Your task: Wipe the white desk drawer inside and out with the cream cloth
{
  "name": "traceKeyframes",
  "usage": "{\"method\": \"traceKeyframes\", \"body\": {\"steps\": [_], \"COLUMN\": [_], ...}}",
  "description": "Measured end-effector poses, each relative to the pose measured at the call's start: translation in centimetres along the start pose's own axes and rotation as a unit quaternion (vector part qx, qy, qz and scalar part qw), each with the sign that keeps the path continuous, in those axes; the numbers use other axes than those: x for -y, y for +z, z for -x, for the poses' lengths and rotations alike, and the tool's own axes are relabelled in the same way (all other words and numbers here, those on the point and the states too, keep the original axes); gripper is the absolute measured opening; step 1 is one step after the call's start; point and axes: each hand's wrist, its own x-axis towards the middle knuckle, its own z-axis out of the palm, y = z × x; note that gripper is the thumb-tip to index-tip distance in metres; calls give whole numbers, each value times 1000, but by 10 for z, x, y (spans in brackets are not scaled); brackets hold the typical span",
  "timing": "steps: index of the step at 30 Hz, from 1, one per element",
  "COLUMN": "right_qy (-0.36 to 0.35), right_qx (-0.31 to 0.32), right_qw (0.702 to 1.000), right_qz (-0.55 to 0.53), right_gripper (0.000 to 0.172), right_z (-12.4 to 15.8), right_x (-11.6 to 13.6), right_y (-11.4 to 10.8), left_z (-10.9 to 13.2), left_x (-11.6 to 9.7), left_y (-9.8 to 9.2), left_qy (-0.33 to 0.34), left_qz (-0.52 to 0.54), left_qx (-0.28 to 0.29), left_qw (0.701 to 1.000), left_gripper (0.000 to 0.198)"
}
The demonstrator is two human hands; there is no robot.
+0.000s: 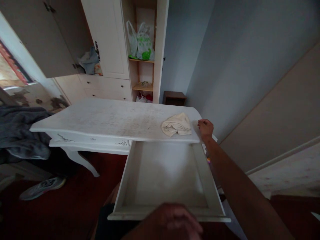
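Observation:
A white desk (112,115) with a smudged, stained top stands before me. Its right drawer (165,173) is pulled far out toward me, and nothing lies in it. On the desk's right part is a crumpled cream cloth (177,125). Just right of that cloth, at the desk's right edge, is my right hand (206,127), its fingers curled in; whatever they may hold is hidden. My left hand (175,220) is low in the view, in front of the drawer's front panel and partly covering it. Motion smears its fingers, so their grip cannot be read.
Behind the desk stands a white wardrobe (107,40) with open doors and plastic bags (143,43) on a shelf. Grey fabric (22,130) is heaped at the left. A shoe (43,188) lies on the red floor. A wall rises close at the right.

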Motion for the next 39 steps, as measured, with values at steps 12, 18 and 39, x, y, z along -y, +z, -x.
{"method": "traceKeyframes", "body": {"steps": [12, 18, 39], "right_qy": [-8, -1, -10], "right_qx": [17, 12, 1], "right_qw": [999, 999, 1000], "right_qz": [-28, -38, -8], "right_gripper": [15, 15, 13], "right_z": [0, -2, -1], "right_x": [-1, -1, -1], "right_y": [3, 3, 2], "left_z": [-116, -171, -94], "left_x": [-234, -246, -139], "left_y": [53, 53, -40], "left_qy": [394, 293, 331], "left_qz": [-718, -767, -888], "left_qx": [-256, -252, -92], "left_qw": [513, 512, 305], "left_gripper": [84, 102, 58]}}
